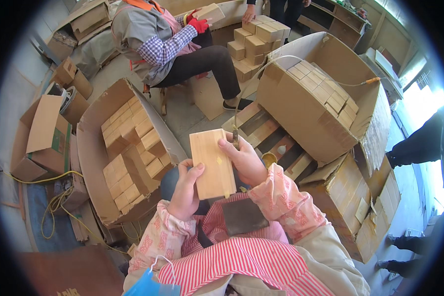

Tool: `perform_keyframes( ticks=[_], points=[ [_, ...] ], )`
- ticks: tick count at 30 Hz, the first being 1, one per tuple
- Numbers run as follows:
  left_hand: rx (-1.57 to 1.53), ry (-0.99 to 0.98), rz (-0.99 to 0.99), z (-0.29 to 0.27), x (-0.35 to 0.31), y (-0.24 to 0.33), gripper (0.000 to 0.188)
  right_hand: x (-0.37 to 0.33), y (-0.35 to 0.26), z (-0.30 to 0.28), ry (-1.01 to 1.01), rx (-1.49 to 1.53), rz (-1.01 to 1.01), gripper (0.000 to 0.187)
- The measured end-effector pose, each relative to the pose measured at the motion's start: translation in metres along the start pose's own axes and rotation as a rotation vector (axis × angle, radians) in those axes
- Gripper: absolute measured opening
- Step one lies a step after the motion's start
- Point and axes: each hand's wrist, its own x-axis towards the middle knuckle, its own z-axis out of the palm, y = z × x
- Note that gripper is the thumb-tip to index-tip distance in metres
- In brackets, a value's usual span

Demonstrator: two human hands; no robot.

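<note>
A pale wooden block [212, 163], oblong with a small lighter patch on its face, is held up over my lap. My left hand [185, 190] grips its left edge, thumb on the front. From the other side, my right hand [246, 160] holds it with the thumb across its upper right face; the fingers behind are hidden. Just beyond that hand a dark fitting [236, 133] hangs at the end of a thin hose; I cannot tell whether my fingers touch it. On my striped apron [251, 259] lies a dark flat pad [244, 216].
Large cartons of similar blocks stand left [89, 167] and right [301, 111], the right one above wooden slats [266, 130]. A person in red gloves [170, 54] sits ahead with a block, near stacked blocks [256, 42]. A yellow cord [59, 197] trails at left. Other people stand around.
</note>
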Motion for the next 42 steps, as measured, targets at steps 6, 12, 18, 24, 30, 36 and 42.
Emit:
perform_keyframes(
  ticks=[6, 12, 18, 24, 30, 36, 42],
  points=[
    [-0.158, 0.075, 0.081, -0.011, 0.035, -0.022, 0.062, -0.031, -0.007, -0.017, 0.292, -0.768, -0.429, 0.028],
    [-0.151, 0.091, 0.06, -0.014, 0.049, -0.034, 0.071, -0.06, 0.002, -0.036, -0.125, -1.114, -0.938, 0.039],
    [-0.11, 0.115, 0.067, -0.012, 0.049, -0.041, 0.071, -0.051, 0.002, -0.032, -0.167, -1.147, -0.917, 0.036],
    [-0.167, 0.193, 0.073, -0.017, 0.051, -0.041, 0.047, -0.062, -0.006, -0.063, -0.008, -1.409, -0.562, 0.019],
    [-0.191, 0.205, 0.043, -0.018, 0.051, -0.043, 0.058, -0.072, -0.016, -0.081, -0.236, -1.512, -0.274, 0.021],
    [-0.204, 0.184, 0.045, -0.016, 0.053, -0.048, 0.068, -0.081, -0.021, -0.071, -0.07, -1.271, -0.404, 0.027],
    [-0.207, 0.208, 0.051, -0.008, 0.051, -0.053, 0.059, -0.097, -0.011, -0.049, -0.007, -1.311, -0.498, 0.046]
  ],
)
